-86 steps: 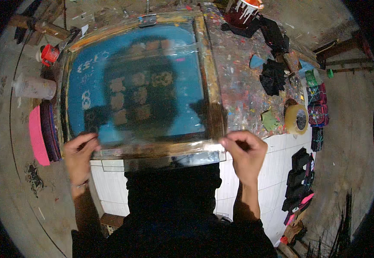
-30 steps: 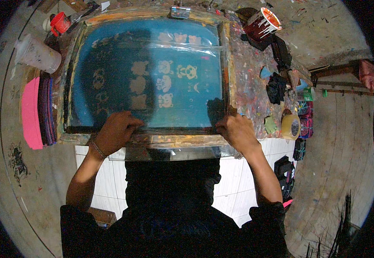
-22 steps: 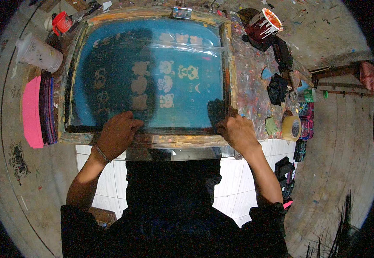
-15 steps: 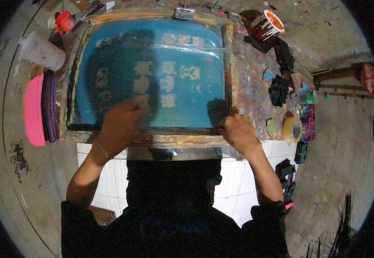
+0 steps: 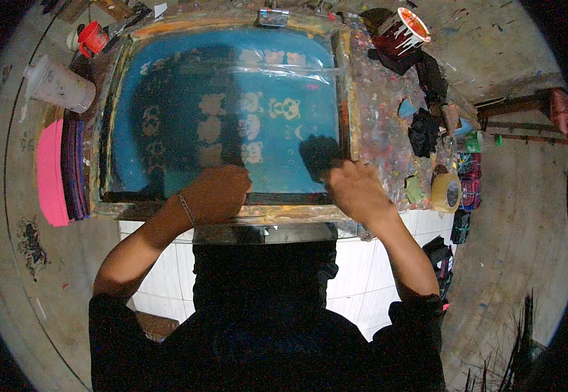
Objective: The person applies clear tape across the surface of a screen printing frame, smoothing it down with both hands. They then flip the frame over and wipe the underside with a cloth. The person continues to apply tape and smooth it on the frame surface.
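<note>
A blue screen-printing mesh (image 5: pixel 166 130) with pale animal-face motifs sits in a paint-stained wooden frame (image 5: pixel 349 98), a shiny clear strip (image 5: pixel 303 72) across its upper part. My left hand (image 5: pixel 222 193), a bracelet at the wrist, is curled at the lower middle of the mesh; what its fingers hold is hidden or too faint to name. At the lower right corner, my right hand (image 5: pixel 356 189) is closed near the frame's side, its fingertips over the mesh and whatever they pinch unclear. Shadows darken much of the mesh's left half.
A tape roll (image 5: pixel 446 193), black cloth (image 5: pixel 423 134) and paint bucket (image 5: pixel 401 36) lie right of the frame. A plastic cup (image 5: pixel 62 85), red mug (image 5: pixel 93 39) and pink-topped stack (image 5: pixel 52 173) are on the left. A metal clamp (image 5: pixel 274 17) tops the frame.
My left hand has moved right from the lower-left part of the mesh toward its middle. My right hand has shifted slightly upward, its shadow moving left along with it.
</note>
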Demonstrator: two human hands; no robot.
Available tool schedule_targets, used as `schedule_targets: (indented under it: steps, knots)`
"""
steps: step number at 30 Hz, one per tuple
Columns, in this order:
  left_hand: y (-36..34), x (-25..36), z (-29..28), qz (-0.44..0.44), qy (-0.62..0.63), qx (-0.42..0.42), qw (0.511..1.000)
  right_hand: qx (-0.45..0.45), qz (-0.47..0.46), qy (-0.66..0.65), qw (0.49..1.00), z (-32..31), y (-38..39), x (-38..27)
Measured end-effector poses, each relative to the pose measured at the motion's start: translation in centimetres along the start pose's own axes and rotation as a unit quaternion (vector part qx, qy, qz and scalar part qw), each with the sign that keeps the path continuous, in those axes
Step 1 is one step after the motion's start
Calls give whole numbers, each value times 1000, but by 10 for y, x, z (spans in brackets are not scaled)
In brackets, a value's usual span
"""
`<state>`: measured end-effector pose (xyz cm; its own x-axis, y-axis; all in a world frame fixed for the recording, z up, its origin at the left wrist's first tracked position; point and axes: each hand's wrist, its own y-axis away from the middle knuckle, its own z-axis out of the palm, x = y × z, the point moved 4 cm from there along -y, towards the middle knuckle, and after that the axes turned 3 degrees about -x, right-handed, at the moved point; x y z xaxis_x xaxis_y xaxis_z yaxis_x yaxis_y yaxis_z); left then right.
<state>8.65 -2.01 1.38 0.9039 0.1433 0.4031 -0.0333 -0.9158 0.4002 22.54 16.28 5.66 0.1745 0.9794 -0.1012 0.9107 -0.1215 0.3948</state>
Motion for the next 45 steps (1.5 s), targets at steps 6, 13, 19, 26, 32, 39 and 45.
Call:
schedule_targets:
  steps: [6, 13, 19, 26, 32, 39, 45]
  knots:
    - [-19, 22, -11, 113, 250, 142, 951, -26, -140, -295, 945, 12, -27, -21]
    - [1, 6, 0, 70, 211, 63, 973, -95, -85, -208, 970, 18, -5, 8]
    - [-1, 34, -14, 116, 220, 161, 955, -119, -130, -199, 964, 4, -4, -20]
    - [-9, 20, -3, 67, 276, 46, 958, -84, -145, -204, 965, 12, 8, -14]
    - [2, 2, -13, 2, 233, 46, 971, -40, -159, -293, 942, -3, 8, 15]
    - [-17, 21, 1, 136, 256, 110, 951, -41, -194, -319, 927, 9, -25, -15]
    - [12, -15, -5, 16, 281, 75, 957, -104, -82, -264, 955, 14, -6, 10]
